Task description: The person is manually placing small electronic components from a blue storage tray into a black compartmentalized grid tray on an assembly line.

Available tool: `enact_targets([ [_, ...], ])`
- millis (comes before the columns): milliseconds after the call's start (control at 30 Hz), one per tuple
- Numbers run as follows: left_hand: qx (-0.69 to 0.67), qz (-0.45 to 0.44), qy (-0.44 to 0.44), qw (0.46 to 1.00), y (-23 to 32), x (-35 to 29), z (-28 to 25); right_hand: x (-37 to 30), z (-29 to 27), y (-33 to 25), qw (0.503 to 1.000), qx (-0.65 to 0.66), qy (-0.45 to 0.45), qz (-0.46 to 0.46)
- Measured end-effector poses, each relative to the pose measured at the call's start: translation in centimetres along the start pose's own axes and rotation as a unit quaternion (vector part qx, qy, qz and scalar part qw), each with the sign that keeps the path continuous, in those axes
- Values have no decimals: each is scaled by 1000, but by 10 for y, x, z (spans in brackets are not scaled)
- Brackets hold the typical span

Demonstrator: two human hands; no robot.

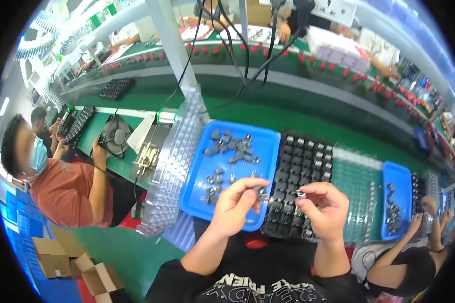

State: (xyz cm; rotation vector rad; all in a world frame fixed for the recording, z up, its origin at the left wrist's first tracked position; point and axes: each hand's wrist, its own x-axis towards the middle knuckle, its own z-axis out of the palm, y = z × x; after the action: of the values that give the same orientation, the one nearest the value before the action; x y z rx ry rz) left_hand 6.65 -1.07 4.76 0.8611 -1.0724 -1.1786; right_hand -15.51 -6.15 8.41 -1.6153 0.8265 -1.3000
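As pts (pixel 220 147) in blue tray (pixel 193 184), ctr of frame, suggested work left, L hand (pixel 232 208) pinched 1 pc (pixel 261 192), R hand (pixel 327 209) metal bit (pixel 300 194).

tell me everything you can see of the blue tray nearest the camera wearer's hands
The blue tray is shallow, with rounded corners and a raised rim, and looks like smooth plastic. It lies open side up, holding loose grey parts with shiny metal bits, with bare blue floor between clusters. Clear plastic trays stand along its left side, a black compartmented tray along its right. The left hand covers its lower right area; whether they touch is unclear.
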Motion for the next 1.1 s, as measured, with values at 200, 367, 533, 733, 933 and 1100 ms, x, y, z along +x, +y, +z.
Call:
enact_targets([
  [200, 29, 21, -10, 999, 22, -9, 12, 8, 40, -14, 974, -118, -46, -189],
  [367, 61, 21, 8, 998, 26, -21, 8, 1, 48, -17, 963, -142, -59, -222],
  [533, 54, 15, 16, 998, 22, -25, 11, -5, 47, -17, 963, -152, -51, -216],
  [733, 18, 30, -13, 999, 16, -22, 10, -8, 44, -8, 964, -159, -51, -206],
  [933, 12, 22, -9, 1000, 5, -21, 8, -8, 43, 5, 971, -139, -73, -178],
  [1100, 23, -21, 29, 999, -15, -21, 18, -17, 31, 24, 983, -127, -29, -128],
])
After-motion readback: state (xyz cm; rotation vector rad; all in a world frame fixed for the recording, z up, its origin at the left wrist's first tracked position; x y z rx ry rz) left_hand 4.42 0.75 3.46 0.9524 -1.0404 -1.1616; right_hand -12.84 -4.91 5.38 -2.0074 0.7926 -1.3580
